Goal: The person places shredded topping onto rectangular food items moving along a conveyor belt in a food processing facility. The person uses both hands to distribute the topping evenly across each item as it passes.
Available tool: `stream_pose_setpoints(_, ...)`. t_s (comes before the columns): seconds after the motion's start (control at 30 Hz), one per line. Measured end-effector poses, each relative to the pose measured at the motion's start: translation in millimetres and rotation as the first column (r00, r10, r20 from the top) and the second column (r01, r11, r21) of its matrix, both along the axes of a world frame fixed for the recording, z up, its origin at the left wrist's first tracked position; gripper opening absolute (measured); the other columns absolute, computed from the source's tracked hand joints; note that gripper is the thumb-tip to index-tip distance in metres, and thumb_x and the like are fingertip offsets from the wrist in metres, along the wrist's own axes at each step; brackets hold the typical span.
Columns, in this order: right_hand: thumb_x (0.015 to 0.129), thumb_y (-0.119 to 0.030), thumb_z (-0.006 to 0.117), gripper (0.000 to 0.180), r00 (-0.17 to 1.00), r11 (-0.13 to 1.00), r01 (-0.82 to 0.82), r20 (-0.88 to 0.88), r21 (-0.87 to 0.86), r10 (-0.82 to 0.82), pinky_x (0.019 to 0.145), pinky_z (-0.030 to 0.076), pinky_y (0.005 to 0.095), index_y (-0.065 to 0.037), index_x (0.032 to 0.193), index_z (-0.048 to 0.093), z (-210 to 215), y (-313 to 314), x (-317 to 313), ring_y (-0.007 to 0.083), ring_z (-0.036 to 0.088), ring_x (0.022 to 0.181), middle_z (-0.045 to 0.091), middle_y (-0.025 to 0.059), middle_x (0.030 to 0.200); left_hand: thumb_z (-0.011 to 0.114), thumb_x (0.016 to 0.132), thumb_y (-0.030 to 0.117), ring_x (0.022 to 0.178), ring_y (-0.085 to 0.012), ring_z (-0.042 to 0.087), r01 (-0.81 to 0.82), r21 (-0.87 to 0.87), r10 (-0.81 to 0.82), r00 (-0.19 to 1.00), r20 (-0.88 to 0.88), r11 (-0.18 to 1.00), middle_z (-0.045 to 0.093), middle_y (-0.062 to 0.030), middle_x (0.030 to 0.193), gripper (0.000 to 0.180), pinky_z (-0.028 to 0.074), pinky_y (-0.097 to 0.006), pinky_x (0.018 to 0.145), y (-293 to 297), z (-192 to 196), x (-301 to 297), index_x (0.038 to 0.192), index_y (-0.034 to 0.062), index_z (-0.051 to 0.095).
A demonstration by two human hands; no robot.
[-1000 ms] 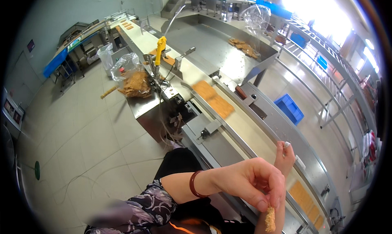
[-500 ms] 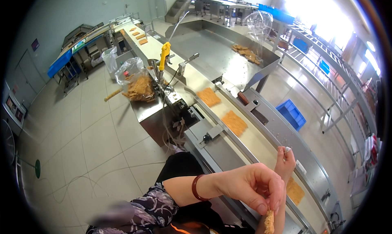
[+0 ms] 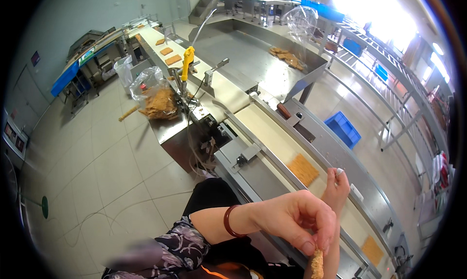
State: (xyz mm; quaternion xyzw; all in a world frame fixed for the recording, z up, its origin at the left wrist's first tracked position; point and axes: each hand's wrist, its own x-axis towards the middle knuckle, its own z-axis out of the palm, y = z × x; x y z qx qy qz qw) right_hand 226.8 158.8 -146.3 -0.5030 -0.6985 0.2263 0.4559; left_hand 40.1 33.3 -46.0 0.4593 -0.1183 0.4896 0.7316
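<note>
My left hand (image 3: 301,220), with a brown bangle at its wrist, pinches a narrow, crumbly golden snack piece (image 3: 317,265) between thumb and fingers. Behind it, my right hand (image 3: 336,187) is raised over the conveyor belt, fingers bent and close together, with a white band on one finger. Whether anything is in that hand is hidden. A flat golden-brown snack square (image 3: 303,170) lies on the pale belt (image 3: 265,128), just beyond my right hand. Another snack square (image 3: 372,250) rests on the belt at the lower right, past my forearms.
Metal rails edge the belt. Left of it, a clear bag of broken snack pieces (image 3: 160,103) sits on a steel stand near a yellow-handled device (image 3: 188,62). A steel tray (image 3: 233,47) stands beyond, with a blue crate (image 3: 343,129) on the floor to the right.
The snack squares have travelled along the belt toward the lower right, past my right hand. My view has shifted slightly; both hands keep nearly the same pose.
</note>
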Motion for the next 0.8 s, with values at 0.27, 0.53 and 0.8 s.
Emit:
stream_pose_setpoints(0.27,0.101,-0.014,0.066,0.016,1.000,1.000,0.002,0.008,-0.011,-0.002,0.081,0.049,0.0353,0.001,0.096,0.071,0.5,-1.4,-0.7,0.0248,0.064,0.086,0.069,0.0111,0.089,0.082,0.086,-0.002,0.097,-0.0193,0.070,-0.001,0.029,0.000,0.999,0.040,1.000,0.071,-0.0076,0.101,0.016,0.055,-0.031,0.089,-2.1,4.3,-1.7,0.099,0.0006,0.072)
stream_pose_setpoints(0.53,0.101,-0.015,0.067,0.016,1.000,0.999,-0.007,-0.005,0.040,0.007,0.081,0.050,0.0352,0.000,0.097,0.072,2.2,-2.7,-3.9,0.0240,0.064,0.086,0.068,0.0108,0.088,0.083,0.087,0.000,0.096,-0.0192,0.071,0.001,0.036,-0.002,0.999,0.033,0.999,0.072,-0.0077,0.100,0.017,0.056,-0.031,0.089,-1.6,3.9,-2.2,0.099,0.0012,0.072)
stream_pose_setpoints(0.8,0.100,-0.014,0.067,0.016,1.000,0.999,-0.010,0.004,0.043,0.010,0.081,0.050,0.0352,0.000,0.097,0.073,0.0,-0.2,-4.9,0.0237,0.064,0.085,0.068,0.0105,0.088,0.083,0.086,0.001,0.096,-0.0193,0.070,0.000,0.039,-0.002,0.999,0.050,0.999,0.072,-0.0078,0.099,0.017,0.055,-0.031,0.089,-2.0,3.5,-2.5,0.100,0.0017,0.072)
